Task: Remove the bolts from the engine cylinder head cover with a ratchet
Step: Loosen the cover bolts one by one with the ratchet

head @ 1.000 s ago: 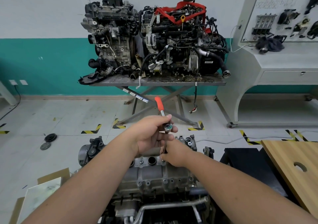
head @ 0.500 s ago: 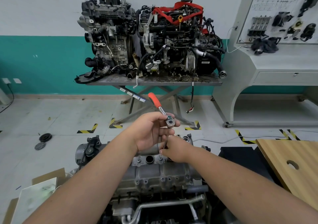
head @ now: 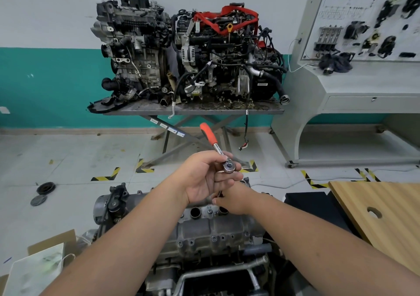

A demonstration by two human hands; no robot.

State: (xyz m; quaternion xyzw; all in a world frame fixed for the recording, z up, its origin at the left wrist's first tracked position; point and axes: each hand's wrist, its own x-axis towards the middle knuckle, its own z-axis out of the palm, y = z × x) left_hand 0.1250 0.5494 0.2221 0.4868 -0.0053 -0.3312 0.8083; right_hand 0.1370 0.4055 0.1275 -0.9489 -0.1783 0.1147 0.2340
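Note:
The grey cylinder head cover (head: 211,232) lies below me, with several small bolts (head: 213,238) along its near flange. My left hand (head: 204,179) grips the ratchet (head: 219,150) by its steel head; the orange handle points up and away to the left. A thin extension bar (head: 219,193) runs down from the ratchet head toward the cover's far edge. My right hand (head: 236,199) pinches the lower part of that bar just above the cover. The socket end and the bolt under it are hidden by my right hand.
Two engines (head: 188,52) stand on a scissor lift table (head: 193,109) ahead. A grey training console (head: 350,79) is at the right. A wooden board (head: 381,216) with a hole lies near right. Cardboard and paper (head: 38,266) sit at lower left; round black parts (head: 45,187) lie on the floor.
The ratchet handle has swung to lean further left, then partly back. Both hands stay at the same spot on the cover.

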